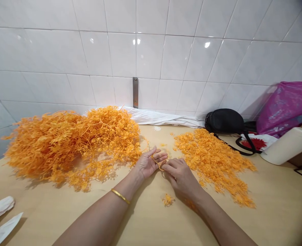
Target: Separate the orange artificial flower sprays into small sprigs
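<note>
My left hand (148, 164) is turned palm up with its fingers loosely curled. A thin orange plastic stem (160, 166) lies across those fingers and is held there. My right hand (179, 173), back upward, pinches the same stem between closed fingers, whose tips are partly hidden. Left of my hands rises a big tangled heap of orange plastic flower sprays (71, 143). On the right spreads a flatter pile of loose orange plastic flower pieces (212, 157). One single orange flower piece (168, 200) lies on the table just below my hands.
Against the tiled wall (151, 54) runs a white cloth (163, 118) along the back of the table (140, 218). At the right are a black bag (225, 120) with a strap, a purple bag (289, 106) and a white cylinder (289, 145). White pieces (2, 222) lie at the left front.
</note>
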`<action>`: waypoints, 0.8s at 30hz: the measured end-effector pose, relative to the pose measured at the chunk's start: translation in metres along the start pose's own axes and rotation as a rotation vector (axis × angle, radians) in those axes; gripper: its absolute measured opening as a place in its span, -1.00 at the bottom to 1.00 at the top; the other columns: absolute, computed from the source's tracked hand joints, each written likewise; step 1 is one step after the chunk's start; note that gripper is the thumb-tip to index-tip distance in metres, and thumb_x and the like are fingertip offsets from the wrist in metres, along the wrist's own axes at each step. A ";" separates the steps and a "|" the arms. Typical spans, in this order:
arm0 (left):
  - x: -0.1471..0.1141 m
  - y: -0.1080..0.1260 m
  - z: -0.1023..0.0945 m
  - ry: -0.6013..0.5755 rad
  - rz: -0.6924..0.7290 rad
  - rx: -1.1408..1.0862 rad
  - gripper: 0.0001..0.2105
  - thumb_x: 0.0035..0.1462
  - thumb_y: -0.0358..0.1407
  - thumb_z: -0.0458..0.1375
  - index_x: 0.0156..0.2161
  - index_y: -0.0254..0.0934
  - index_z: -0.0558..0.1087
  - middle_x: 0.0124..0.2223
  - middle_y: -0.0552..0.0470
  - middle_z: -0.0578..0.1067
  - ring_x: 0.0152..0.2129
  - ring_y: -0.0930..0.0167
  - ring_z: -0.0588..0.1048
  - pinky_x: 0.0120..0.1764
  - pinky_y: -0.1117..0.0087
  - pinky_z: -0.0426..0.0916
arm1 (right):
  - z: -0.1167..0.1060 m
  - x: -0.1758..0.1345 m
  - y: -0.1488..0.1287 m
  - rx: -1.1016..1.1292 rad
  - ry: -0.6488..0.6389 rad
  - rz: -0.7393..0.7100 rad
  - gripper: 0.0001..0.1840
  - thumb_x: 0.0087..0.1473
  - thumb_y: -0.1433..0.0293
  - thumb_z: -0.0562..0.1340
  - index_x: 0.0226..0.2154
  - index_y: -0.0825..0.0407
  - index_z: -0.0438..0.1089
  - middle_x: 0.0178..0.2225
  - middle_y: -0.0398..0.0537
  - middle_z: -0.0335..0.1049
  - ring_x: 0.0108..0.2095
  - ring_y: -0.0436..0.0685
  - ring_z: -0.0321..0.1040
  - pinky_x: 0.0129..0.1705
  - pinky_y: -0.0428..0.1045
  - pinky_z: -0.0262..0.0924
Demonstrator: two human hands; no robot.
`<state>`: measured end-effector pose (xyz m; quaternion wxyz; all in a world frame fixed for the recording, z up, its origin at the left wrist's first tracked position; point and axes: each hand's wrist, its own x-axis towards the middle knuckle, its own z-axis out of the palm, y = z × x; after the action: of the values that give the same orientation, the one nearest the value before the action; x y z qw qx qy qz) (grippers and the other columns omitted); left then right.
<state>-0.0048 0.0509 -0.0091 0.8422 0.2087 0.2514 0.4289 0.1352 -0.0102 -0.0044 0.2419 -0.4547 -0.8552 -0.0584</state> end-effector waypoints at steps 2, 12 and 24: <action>-0.001 -0.004 0.002 0.033 -0.014 0.046 -0.85 -0.02 -0.39 0.08 -0.29 -0.40 0.28 -0.39 -0.13 0.45 -0.44 0.39 0.47 -0.37 0.39 0.36 | -0.001 0.000 -0.003 -0.005 -0.025 0.004 -0.82 0.01 0.51 0.05 -0.43 0.03 0.34 -0.40 -0.04 0.31 -0.33 0.08 0.17 -0.30 -0.01 -0.06; 0.002 -0.006 -0.001 0.027 0.053 0.135 -0.75 -0.19 -0.72 -0.05 -0.42 -0.41 0.30 -0.46 -0.07 0.43 -0.59 0.53 0.42 -0.58 0.60 0.26 | -0.008 -0.001 0.023 0.292 0.379 0.349 -0.71 0.08 0.31 -0.01 -0.48 0.07 0.34 -0.45 -0.03 0.34 -0.38 0.08 0.24 -0.30 -0.02 0.07; -0.004 0.013 0.010 0.066 0.073 -0.054 -0.78 -0.05 -0.64 -0.12 -0.33 -0.40 0.29 -0.41 -0.10 0.39 -0.63 0.59 0.33 -0.65 0.64 0.22 | -0.040 -0.058 -0.006 0.149 0.140 0.358 -0.72 0.08 0.32 0.00 -0.25 0.02 0.36 -0.19 0.04 0.31 -0.16 0.13 0.20 -0.12 0.06 0.07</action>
<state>-0.0087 0.0535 0.0071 0.8225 0.1807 0.2596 0.4727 0.1717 -0.0701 0.0039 0.3403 -0.5752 -0.7437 0.0177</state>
